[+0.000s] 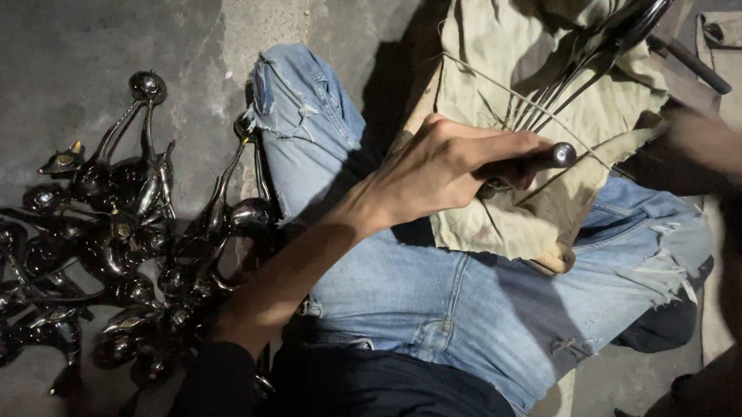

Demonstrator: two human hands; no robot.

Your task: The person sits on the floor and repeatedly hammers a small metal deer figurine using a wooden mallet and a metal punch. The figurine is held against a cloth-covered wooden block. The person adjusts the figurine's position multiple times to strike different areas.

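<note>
Dark sleeve (218,388) at the bottom edge of the frame leads up along a bare forearm to the left hand (442,166), just above the middle of the frame. That hand is curled tight around a dark metal rod (546,156), fingers wrapped over it and thumb on top. The rod's long axis runs almost level, left to right, and its rounded, shiny end pokes out of the fist toward the right side of the frame, tilted slightly upward. The hand and rod sit over an olive-green cloth (517,63) spread across the lap, which covers the upper middle of the frame. On that cloth, several thin metal wires (558,95) fan out from a dark shiny piece (627,27) in the upper right, slanting down and to the left toward the fist.

Below the hand are torn blue jeans (468,300), one knee bent toward the upper left.

At the right edge, the right hand (722,153) is a motion blur; whether it is spread or closed on anything cannot be told.

On the concrete floor (64,27) at the left lies a heap of dark glossy metal figurines (112,236) with long necks, tangled together, just beside the jeans.
</note>
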